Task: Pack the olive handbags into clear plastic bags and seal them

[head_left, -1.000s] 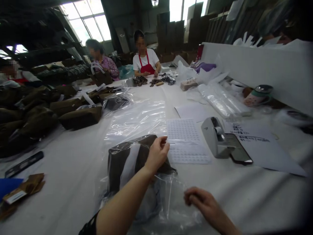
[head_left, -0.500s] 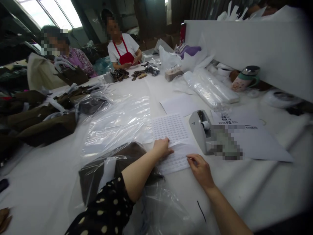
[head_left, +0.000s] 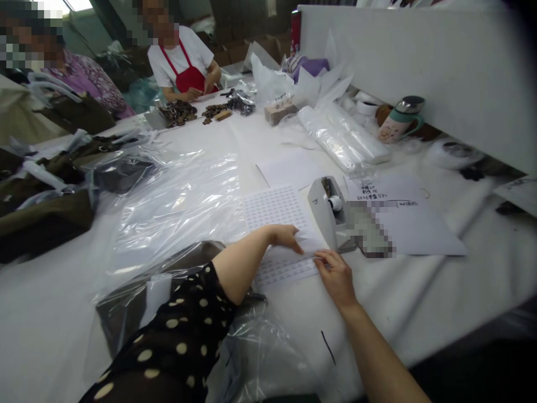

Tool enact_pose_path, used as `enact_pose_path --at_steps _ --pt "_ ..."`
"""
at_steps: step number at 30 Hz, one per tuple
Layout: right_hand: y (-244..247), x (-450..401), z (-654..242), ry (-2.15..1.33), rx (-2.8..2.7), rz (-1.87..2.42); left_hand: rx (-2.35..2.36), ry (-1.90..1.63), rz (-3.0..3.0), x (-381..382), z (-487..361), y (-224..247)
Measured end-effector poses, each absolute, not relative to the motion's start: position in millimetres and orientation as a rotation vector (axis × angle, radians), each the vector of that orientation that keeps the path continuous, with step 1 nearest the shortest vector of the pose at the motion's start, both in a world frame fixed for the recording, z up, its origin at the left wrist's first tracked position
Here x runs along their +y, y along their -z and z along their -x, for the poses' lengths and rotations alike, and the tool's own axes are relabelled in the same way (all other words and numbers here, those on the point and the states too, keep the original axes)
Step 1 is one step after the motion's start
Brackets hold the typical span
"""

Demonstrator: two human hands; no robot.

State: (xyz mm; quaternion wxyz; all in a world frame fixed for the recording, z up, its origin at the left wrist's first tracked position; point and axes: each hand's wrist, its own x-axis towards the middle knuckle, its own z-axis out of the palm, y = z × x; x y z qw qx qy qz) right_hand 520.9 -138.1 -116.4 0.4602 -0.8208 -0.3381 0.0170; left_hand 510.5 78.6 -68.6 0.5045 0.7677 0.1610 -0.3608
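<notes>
A white sheet of printed labels (head_left: 274,210) lies on the table, with small rows of print and a blank band across its lower part. My left hand (head_left: 288,237) rests over that band, thumb and fingers apart. At the sheet's right edge, my right hand (head_left: 337,275) has thumb and forefinger pinched together on the paper; whether a single label is between them is too small to tell. A grey tape dispenser (head_left: 319,208) stands just beyond my hands. Under my left forearm is a dark bag (head_left: 121,313) in clear plastic.
Flat clear plastic bags (head_left: 176,210) spread to the left, near dark handbags (head_left: 50,218). Rolled plastic (head_left: 342,137), a lidded mug (head_left: 400,120) and a handwritten sheet (head_left: 411,229) lie right. Two people sit across the table by piles of small brown parts (head_left: 180,113).
The view has shifted, so the table's contents sit further left. My left hand has slid right across the sheet, its fingers now nearer my right hand. My right hand stays pinched at the edge.
</notes>
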Motion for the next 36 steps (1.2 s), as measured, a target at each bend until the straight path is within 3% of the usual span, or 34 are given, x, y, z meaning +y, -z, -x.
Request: enact_pose_path --at_steps 12,23,36 --pt "99.8 -175.8 -527.9 0.091 -0.751 2.037 0.459 0.934 -1.570 109.3 -483.9 67.3" --pt "109.9 -104.2 -486.5 -0.084 -1.205 1.986 0.436 0.871 -1.678 111.5 -453.3 61.6" --pt "115.5 -104.6 -499.5 0.024 -1.372 1.948 0.330 0.710 -1.449 94.4 -443.8 70.3"
